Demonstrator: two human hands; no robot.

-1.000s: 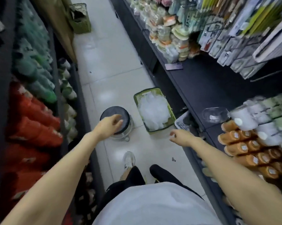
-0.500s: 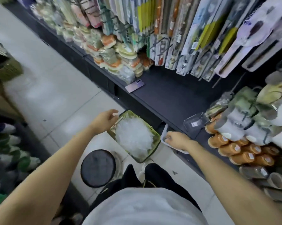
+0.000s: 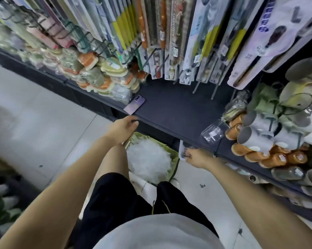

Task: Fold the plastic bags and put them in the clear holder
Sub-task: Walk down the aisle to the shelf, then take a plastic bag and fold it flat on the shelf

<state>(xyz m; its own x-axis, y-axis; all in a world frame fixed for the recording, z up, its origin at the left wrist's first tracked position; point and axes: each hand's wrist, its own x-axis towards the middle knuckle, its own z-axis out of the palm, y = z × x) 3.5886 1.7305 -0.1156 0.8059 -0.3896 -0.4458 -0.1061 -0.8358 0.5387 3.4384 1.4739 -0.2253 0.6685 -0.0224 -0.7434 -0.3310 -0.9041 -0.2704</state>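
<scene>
A heap of crumpled clear plastic bags [image 3: 149, 159] fills a green basket [image 3: 175, 156] on the floor, right in front of my legs. The clear holder [image 3: 214, 132] lies empty on the dark shelf [image 3: 169, 112], against the orange rolls. My left hand [image 3: 122, 128] hovers over the basket's far left corner, close to the shelf edge, its fingers loosely curled and holding nothing. My right hand [image 3: 196, 158] is at the rim of a small white basket [image 3: 183, 150] under the shelf edge, with its fingers curled onto the rim. The picture is blurred there.
A purple phone [image 3: 134, 106] lies on the shelf near its edge. Sponges [image 3: 101, 76] are piled at the left, packaged goods hang above, and orange rolls [image 3: 255, 156] and white cups [image 3: 259, 130] crowd the right. Pale floor tiles [image 3: 43, 126] stretch to the left.
My view swung right from the aisle to the shelf. My left hand left the round stool and crossed over the green basket to the shelf edge. My right hand reached the white basket.
</scene>
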